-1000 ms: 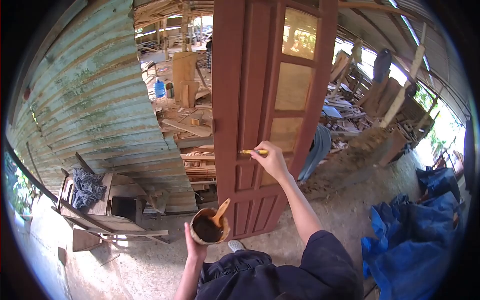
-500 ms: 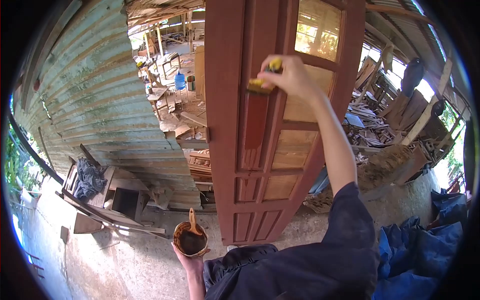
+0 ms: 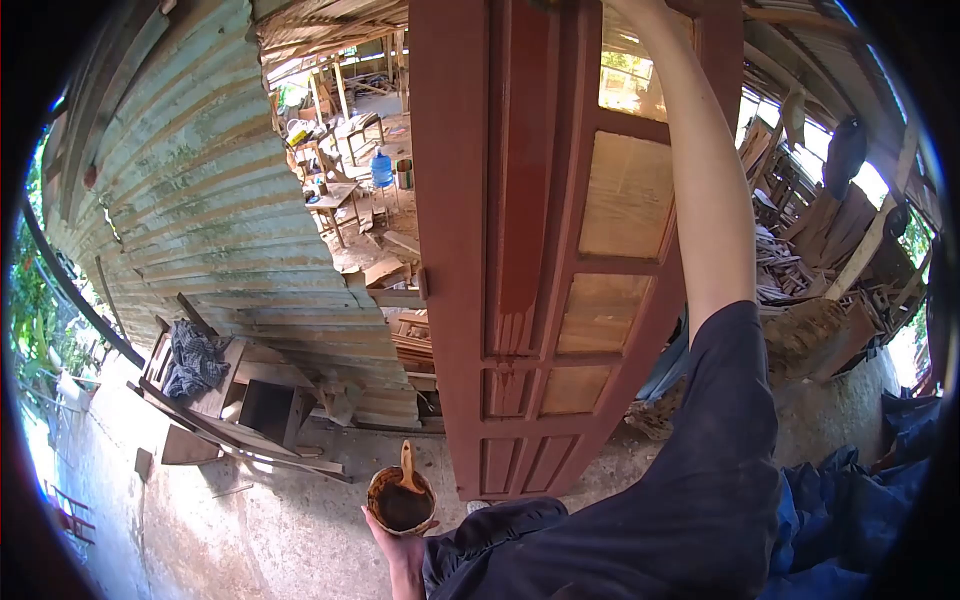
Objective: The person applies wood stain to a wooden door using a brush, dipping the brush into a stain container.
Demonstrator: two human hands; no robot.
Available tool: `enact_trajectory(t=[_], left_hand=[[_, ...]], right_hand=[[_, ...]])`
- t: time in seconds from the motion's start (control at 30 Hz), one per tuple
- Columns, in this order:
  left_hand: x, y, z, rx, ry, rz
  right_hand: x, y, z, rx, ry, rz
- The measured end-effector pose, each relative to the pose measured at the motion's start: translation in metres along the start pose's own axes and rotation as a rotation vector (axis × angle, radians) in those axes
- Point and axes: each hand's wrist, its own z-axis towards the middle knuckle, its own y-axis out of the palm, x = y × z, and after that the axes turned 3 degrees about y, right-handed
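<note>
My left hand [image 3: 398, 548] is wrapped round a stained bowl [image 3: 374, 497] of dark liquid, low in front of me. A wooden-handled paintbrush [image 3: 407, 462] stands in that bowl, leaning on its rim. My right arm stretches up across a tall reddish-brown panelled door [image 3: 450, 250]; the right hand [image 3: 632, 6] is almost wholly cut off by the top edge. At that edge shows the dark lower end of a paintbrush [image 3: 545, 4], against the door's long narrow panel. Below it, the panel is wet, glossy and darker red, with drips running down at its foot.
A corrugated metal wall [image 3: 190, 200] rises at left, with a wooden cabinet [image 3: 265, 410] and a dark cloth [image 3: 195, 360] before it. Behind the door are a blue water jug [image 3: 381, 168] and scrap wood [image 3: 785, 265]. Blue tarpaulin [image 3: 830, 510] lies at right.
My right hand has moved up the long panel with the yellow-handled paintbrush, nearly out of view. More of the panel shows wet dark red. My left hand still holds the bowl.
</note>
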Motion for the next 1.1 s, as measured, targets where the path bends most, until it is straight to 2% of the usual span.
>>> enact_trajectory(t=[0.07,0.2,0.27,0.3,0.4,0.5,0.57,0.6,0.77,1.0,1.1], left_hand=[[-0.002,-0.006,0.0,0.022,-0.012,0.016],[-0.002,-0.006,-0.004,0.058,-0.004,0.027],[-0.002,-0.01,0.0,-0.003,0.004,0.019],[-0.001,-0.007,-0.001,-0.01,0.005,0.02],[0.002,-0.003,-0.002,0.006,-0.025,0.019],[0.002,-0.01,-0.003,-0.007,-0.044,0.033],[0.004,-0.013,-0.002,0.004,-0.103,0.043],[0.004,-0.014,-0.002,-0.002,-0.105,0.045],[0.011,-0.012,-0.009,0.04,-0.117,0.06],[0.036,-0.029,-0.018,-0.008,-0.16,0.051],[0.053,-0.034,-0.024,0.024,-0.161,0.025]], right_hand=[[0.008,0.0,0.012,0.125,-0.157,-0.115],[0.015,0.008,0.003,0.179,-0.119,-0.147],[0.019,0.019,-0.012,0.308,-0.288,-0.316],[0.018,0.021,-0.02,0.312,-0.291,-0.321],[0.018,0.03,-0.055,0.284,-0.222,-0.418],[0.028,0.039,-0.089,0.252,-0.198,-0.332],[0.027,0.041,-0.108,0.263,-0.098,-0.346],[0.027,0.045,-0.118,0.296,-0.123,-0.267],[0.004,0.054,-0.192,0.28,-0.013,-0.209],[-0.046,0.086,-0.348,0.213,0.273,-0.109],[-0.073,0.101,-0.421,0.22,0.319,-0.082]])
